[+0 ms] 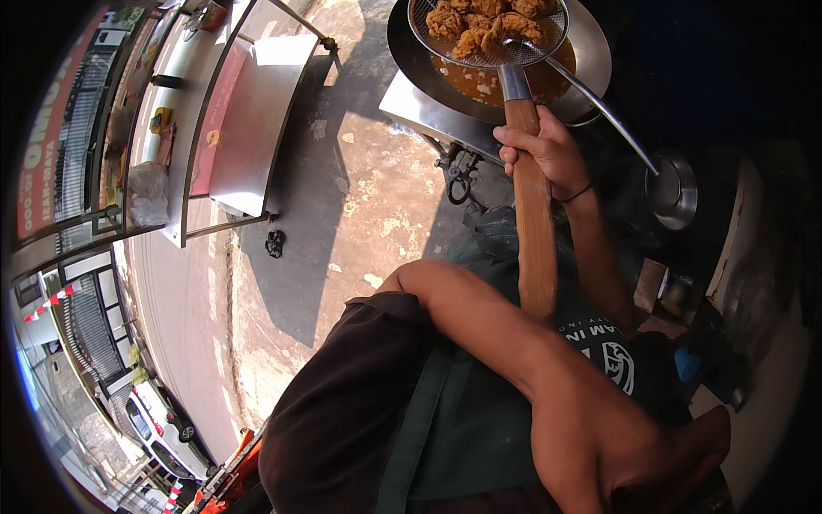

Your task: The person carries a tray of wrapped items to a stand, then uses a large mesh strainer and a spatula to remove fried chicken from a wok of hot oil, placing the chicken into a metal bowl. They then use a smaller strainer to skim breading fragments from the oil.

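My right hand (546, 151) grips the long wooden handle (534, 244) of a wire-mesh strainer (443, 48). Several pieces of browned, battered fried chicken (478, 29) lie in the mesh. Below the strainer, a large metal wok (594, 51) holds brown oil (472, 83) with pale crumbs. A long metal utensil shaft (600, 103) slants from the strainer toward a round metal bowl-like piece (671, 193); whether they are joined is unclear. Bent across my dark apron, my left arm brings my left hand (603, 443) close to the camera, its fingers mostly hidden.
The wok rests over a metal stove table (417, 106), with a dark metal fitting (459, 180) beneath its edge. At left stands a glass-sided stall cart (257, 128) with a plastic bag (148, 193). A black crumpled object (275, 244) lies on the pavement. Beyond is a white car (160, 427).
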A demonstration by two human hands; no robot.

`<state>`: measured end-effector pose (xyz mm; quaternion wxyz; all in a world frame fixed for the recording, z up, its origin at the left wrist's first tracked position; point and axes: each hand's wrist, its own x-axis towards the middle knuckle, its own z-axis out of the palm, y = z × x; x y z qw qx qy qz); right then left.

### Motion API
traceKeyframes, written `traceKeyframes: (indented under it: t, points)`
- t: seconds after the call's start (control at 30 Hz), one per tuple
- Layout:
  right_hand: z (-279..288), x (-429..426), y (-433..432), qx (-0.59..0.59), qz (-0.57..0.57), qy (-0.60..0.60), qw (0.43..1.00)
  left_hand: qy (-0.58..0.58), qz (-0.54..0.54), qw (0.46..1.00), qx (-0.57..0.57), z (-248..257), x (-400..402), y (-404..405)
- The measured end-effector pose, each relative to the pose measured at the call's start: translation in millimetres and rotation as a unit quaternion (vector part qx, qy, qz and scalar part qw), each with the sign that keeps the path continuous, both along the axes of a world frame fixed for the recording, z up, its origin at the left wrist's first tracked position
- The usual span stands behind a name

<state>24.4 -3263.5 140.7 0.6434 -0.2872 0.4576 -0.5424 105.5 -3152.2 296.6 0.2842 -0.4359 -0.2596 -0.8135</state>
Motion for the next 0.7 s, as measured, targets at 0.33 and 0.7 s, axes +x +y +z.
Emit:
traceKeyframes:
  t: [0.33,0.7]
  points:
    - [-3,-4,-23,0.0,-0.036,0.013,0.999,0.047,-0.087,0.982,-0.163,-8,0,-51]
    - [-4,-8,-41,-0.018,-0.079,-0.013,0.997,-0.169,-0.08,0.932,-0.312,-53,52,-134]
